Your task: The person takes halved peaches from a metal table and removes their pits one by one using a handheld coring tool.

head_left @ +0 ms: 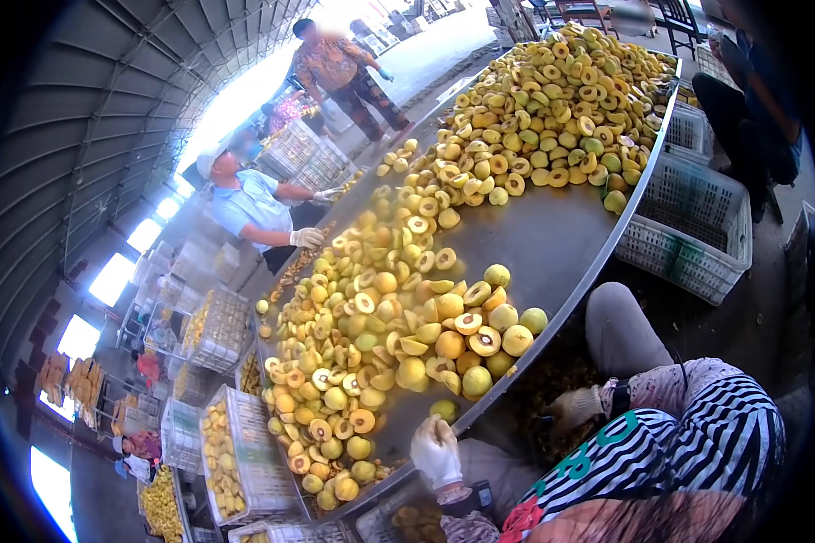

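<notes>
Sits at a metal counter heaped with halved peaches. Appears partway through handling the fruit piece by piece. Holds left grip close beside it, curled together; right grip lower, cannot tell if closed. Likely calls for reaching toward the peaches.

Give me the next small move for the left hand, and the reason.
Probably reach the gloved left hand over the table edge to the greenish fruit. That fruit lies close to the hand, just inside the near edge, so the reach looks short. No fruit shows in the fingers, though their inner side is hidden.
</notes>
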Tool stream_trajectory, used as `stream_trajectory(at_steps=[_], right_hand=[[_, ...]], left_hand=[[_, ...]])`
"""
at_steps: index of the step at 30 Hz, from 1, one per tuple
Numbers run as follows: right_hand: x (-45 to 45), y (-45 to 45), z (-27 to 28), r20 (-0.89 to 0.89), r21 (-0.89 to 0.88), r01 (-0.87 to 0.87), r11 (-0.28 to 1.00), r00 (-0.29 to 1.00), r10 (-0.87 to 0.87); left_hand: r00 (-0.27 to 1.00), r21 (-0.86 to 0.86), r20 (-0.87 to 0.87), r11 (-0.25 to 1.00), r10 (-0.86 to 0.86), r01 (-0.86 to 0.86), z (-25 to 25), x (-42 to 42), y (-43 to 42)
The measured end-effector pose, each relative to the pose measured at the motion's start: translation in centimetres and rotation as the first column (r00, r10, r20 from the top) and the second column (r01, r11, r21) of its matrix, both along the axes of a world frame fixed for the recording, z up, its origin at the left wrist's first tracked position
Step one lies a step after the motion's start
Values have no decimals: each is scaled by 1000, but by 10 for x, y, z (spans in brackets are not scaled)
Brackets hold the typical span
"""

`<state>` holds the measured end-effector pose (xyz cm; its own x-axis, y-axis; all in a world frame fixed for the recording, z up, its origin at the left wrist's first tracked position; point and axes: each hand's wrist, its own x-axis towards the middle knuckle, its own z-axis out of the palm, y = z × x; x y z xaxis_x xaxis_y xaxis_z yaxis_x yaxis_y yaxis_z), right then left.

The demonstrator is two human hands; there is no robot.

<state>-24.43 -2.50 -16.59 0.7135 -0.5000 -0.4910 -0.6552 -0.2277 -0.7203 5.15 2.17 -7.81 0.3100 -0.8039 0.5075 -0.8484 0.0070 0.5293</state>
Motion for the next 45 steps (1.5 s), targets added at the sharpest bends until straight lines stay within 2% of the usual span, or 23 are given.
stream_trajectory(at_steps=[6,9,11,14,15,16,17,19,20,21,22,23,24,25,26,27,29,32,35,39,43,44,45], right_hand=[[0,1,19,-56,18,14,1000,998,-13],[1,0,15,-19,-8,-13,1000,1000,13],[4,1,10,-14,128,3,992,1000,-1],[0,-1,-2,11,123,-66,990,998,65],[1,-8,-34,117,-23,-152,988,981,154],[7,-5,-70,241,-11,-75,997,968,75],[10,1,-41,157,-47,2,999,988,5],[5,2,12,76,98,-43,994,996,35],[3,3,3,120,244,-1,970,992,-29],[2,3,14,4,145,23,989,1000,-24],[2,3,-5,21,61,20,998,1000,-21],[0,2,-6,72,81,12,997,997,-18],[-3,3,38,21,209,78,975,996,-84],[0,1,42,-28,332,123,935,992,-121],[1,0,45,-7,294,110,950,994,-113],[0,-1,43,1,197,83,977,996,-85],[1,-3,57,-14,68,35,997,999,-34],[4,-5,59,47,34,-7,999,999,6],[6,-8,71,51,143,-54,988,998,47],[3,-9,70,76,102,-73,992,995,66],[3,-12,83,49,136,-91,987,995,85],[3,-13,88,52,172,-100,980,994,92],[4,-14,93,27,180,-111,977,994,108]], left_hand=[[1000,21,-15,1000,1,-1,0,0,-1],[999,23,-40,1000,7,-6,-1,1,2],[999,24,-40,1000,-13,14,3,-1,3],[997,60,53,997,-55,52,-12,9,-3],[990,8,-55,991,-132,132,-27,18,-26],[964,-52,-158,977,-213,207,-46,29,-49],[945,-143,-239,971,-224,194,-19,9,-48],[899,-258,-401,963,-175,73,24,-19,-22],[904,-191,-379,973,-197,131,31,-18,-23],[847,-221,-467,961,-254,166,51,-33,-21],[860,-171,-439,964,-259,203,43,-26,-24],[782,-180,-552,957,-290,229,53,-35,-22],[756,-121,-598,963,-266,242,54,-36,-21],[728,-80,-634,959,-261,273,36,-22,-21],[683,-59,-700,969,-211,238,13,-7,-18],[631,80,-774,981,-49,174,22,-7,-12],[686,33,-726,994,-50,108,1,9,-8],[814,-10,-575,995,-86,97,-9,19,-17],[916,-2,-366,984,-166,178,-1,15,-39],[898,54,-337,946,-283,318,35,15,-80],[928,224,-92,900,-361,373,76,34,-129],[888,189,-258,882,-380,433,55,55,-143],[897,191,-263,892,-355,409,68,51,-148]])
